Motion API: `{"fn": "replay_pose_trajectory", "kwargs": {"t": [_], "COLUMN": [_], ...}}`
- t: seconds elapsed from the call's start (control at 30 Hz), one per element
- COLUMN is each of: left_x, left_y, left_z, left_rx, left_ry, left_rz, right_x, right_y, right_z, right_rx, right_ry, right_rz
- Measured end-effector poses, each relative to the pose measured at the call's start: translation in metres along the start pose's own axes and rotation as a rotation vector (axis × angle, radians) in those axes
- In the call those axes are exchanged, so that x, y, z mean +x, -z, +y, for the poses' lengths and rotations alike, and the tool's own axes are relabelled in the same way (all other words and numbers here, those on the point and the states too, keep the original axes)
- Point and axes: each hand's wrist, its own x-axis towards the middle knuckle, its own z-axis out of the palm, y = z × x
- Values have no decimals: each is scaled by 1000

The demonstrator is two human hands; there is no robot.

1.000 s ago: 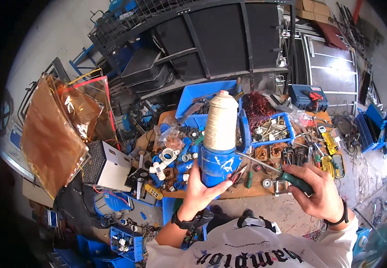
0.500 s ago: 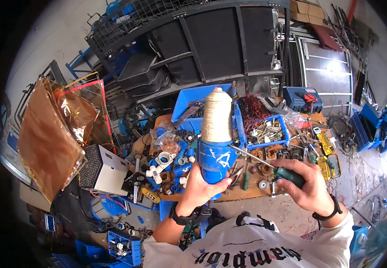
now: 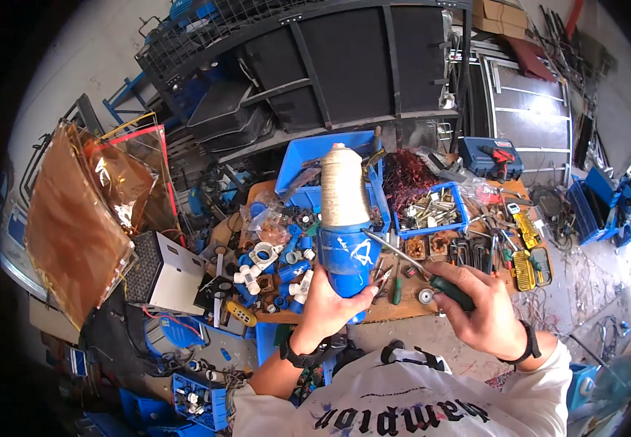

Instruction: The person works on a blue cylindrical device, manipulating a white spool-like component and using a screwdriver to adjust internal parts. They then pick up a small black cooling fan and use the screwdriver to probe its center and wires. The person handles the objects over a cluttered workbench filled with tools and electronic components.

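My left hand [image 3: 324, 309] is wrapped round the lower part of a blue plastic housing [image 3: 349, 255] with white marks on its side. Out of its top rises a tapered cream-coloured cone [image 3: 343, 191] with fine ridges around it, standing nearly upright. In my right hand [image 3: 486, 315] is a screwdriver [image 3: 452, 293] with a dark green handle, its long metal shaft pointing left and up. The shaft's tip meets the upper right rim of the housing; whether it sits in a slot or only touches the rim cannot be made out.
Beneath my hands a cluttered wooden bench [image 3: 410, 312] carries white and blue pipe fittings [image 3: 263, 253], pliers and small tools. Behind are a blue bin [image 3: 308, 156], a blue tray of metal parts [image 3: 435, 207] and a blue toolcase [image 3: 475, 156]. Yellow bit sets [image 3: 523, 269] lie right.
My right hand and the screwdriver have shifted left and slightly down, the tip staying at the housing's rim. The housing and cone sit a little further left in view.
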Motion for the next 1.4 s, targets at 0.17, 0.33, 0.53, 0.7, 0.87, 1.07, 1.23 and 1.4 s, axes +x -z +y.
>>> {"fn": "replay_pose_trajectory", "kwargs": {"t": [0.17,0.33,0.53,0.7,0.87,1.07,1.23,1.4], "left_x": [-2,-5,-6,-6,-11,-17,-17,-14], "left_y": [0,-2,-4,5,4,-7,-4,1], "left_z": [-4,-5,-8,-8,-9,-11,-4,-6], "left_rx": [45,46,42,153,442,617,733,783], "left_ry": [-66,-77,-98,-109,-279,-294,-341,-470], "left_rz": [44,89,121,138,155,257,340,359], "right_x": [-4,-10,-16,-4,-2,-8,-12,-8], "right_y": [-16,-32,-32,-13,26,35,27,12], "right_z": [13,20,27,24,0,-22,-21,-12], "right_rx": [237,453,871,279,10,-123,-155,-30], "right_ry": [-52,-194,-495,19,69,2,-76,1], "right_rz": [15,32,-46,7,-107,-135,-156,-72]}}
